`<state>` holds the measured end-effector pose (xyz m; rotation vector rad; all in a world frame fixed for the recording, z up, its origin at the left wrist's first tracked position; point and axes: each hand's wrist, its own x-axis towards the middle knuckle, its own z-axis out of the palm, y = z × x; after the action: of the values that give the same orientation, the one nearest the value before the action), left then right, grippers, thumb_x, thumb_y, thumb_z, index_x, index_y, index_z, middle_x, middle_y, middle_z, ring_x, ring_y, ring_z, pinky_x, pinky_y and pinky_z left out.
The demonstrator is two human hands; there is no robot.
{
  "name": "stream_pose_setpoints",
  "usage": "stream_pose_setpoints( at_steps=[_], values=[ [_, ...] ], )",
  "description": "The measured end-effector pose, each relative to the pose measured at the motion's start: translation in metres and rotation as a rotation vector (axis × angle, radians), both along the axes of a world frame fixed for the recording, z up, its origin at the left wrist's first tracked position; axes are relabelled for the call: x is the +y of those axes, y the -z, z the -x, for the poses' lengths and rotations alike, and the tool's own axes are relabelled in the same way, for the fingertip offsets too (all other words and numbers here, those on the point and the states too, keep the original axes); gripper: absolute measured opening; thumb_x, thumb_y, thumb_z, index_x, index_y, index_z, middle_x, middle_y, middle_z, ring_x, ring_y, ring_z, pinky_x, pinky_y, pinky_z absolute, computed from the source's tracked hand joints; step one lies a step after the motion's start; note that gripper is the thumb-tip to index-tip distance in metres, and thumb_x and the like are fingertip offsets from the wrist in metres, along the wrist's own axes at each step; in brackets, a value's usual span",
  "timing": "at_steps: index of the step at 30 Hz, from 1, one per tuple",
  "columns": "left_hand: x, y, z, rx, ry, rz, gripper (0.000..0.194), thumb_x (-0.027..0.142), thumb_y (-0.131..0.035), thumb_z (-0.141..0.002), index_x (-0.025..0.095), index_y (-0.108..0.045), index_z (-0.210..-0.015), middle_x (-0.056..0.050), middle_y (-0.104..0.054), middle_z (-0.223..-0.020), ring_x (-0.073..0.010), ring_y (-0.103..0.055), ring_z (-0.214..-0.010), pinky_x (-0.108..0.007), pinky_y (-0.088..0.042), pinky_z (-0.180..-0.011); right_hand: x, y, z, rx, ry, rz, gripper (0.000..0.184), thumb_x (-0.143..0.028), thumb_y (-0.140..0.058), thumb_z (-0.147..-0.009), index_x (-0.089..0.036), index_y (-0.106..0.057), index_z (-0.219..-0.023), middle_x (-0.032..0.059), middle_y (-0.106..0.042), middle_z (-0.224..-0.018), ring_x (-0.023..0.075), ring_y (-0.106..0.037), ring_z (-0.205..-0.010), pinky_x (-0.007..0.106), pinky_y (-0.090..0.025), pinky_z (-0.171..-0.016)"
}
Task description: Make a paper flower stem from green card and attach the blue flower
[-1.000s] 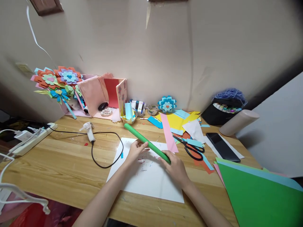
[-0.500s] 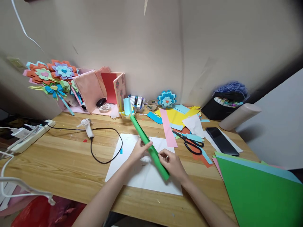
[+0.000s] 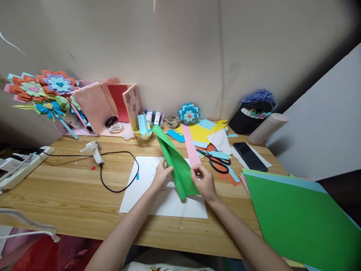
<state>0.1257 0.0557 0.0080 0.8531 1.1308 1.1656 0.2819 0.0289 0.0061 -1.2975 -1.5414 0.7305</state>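
Between my hands is a sheet of green paper (image 3: 180, 167), partly rolled along its left side and opened out toward the right. My left hand (image 3: 161, 174) grips the rolled side, thumb on top. My right hand (image 3: 203, 181) pinches the sheet's right edge between thumb and fingers. The green paper is held above a white sheet (image 3: 135, 201) that lies on the wooden table (image 3: 84, 203). Black-handled scissors (image 3: 218, 162) lie to the right of my right hand, near a pink paper strip (image 3: 191, 145).
At left are a glue gun (image 3: 94, 152) with its black cord and a power strip (image 3: 25, 167). Paper flowers (image 3: 59, 83) and a pink box (image 3: 94, 107) stand behind. At right are a phone (image 3: 250, 156), a stack of coloured paper (image 3: 293, 210) and a black marker holder (image 3: 245, 120).
The green paper was a narrow roll and is now partly unrolled, its right side spread out by my right hand. The whole view has shifted a little to the right.
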Motion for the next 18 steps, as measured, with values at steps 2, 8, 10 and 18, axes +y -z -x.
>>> stream_pose_setpoints(
  at_steps=[2,8,10,18],
  values=[
    [0.002,0.001,-0.006,0.079,-0.100,-0.009,0.037,0.016,-0.059,-0.064,0.016,-0.045,-0.099,-0.010,-0.059,-0.102,-0.0198,-0.057,-0.096,-0.030,-0.046,-0.078,-0.003,0.000,0.001,-0.013,-0.003,-0.033,0.012,-0.026,-0.047,-0.078,-0.019,-0.049,-0.069,-0.0006,-0.052,-0.062,0.0105,-0.049,-0.054,0.022,-0.043,-0.051],
    [0.007,-0.001,-0.017,0.467,-0.269,-0.222,0.041,0.022,-0.056,-0.071,0.019,-0.037,-0.107,-0.008,-0.054,-0.101,-0.0191,-0.056,-0.091,-0.033,-0.045,-0.078,-0.006,0.001,0.001,-0.010,0.005,-0.085,0.009,-0.024,-0.048,-0.079,-0.019,-0.051,-0.071,-0.0006,-0.052,-0.063,0.0109,-0.050,-0.056,0.022,-0.044,-0.054],
    [0.009,-0.002,-0.010,0.588,-0.291,-0.251,0.041,0.017,-0.053,-0.070,0.019,-0.037,-0.107,-0.008,-0.053,-0.099,-0.0203,-0.055,-0.092,-0.034,-0.044,-0.080,-0.002,0.000,-0.003,0.003,0.011,-0.065,0.011,-0.025,-0.048,-0.079,-0.019,-0.051,-0.071,-0.0007,-0.052,-0.062,0.0110,-0.050,-0.056,0.022,-0.043,-0.053],
    [0.010,0.004,0.039,0.892,-0.381,-0.363,0.071,0.013,-0.056,-0.063,0.014,-0.018,-0.124,-0.016,-0.037,-0.118,-0.0254,-0.042,-0.111,-0.041,-0.036,-0.092,0.020,-0.005,-0.035,0.027,-0.177,0.104,0.017,-0.032,-0.050,-0.078,-0.017,-0.054,-0.072,0.0009,-0.056,-0.066,0.0130,-0.052,-0.061,0.023,-0.042,-0.055]
  ],
)
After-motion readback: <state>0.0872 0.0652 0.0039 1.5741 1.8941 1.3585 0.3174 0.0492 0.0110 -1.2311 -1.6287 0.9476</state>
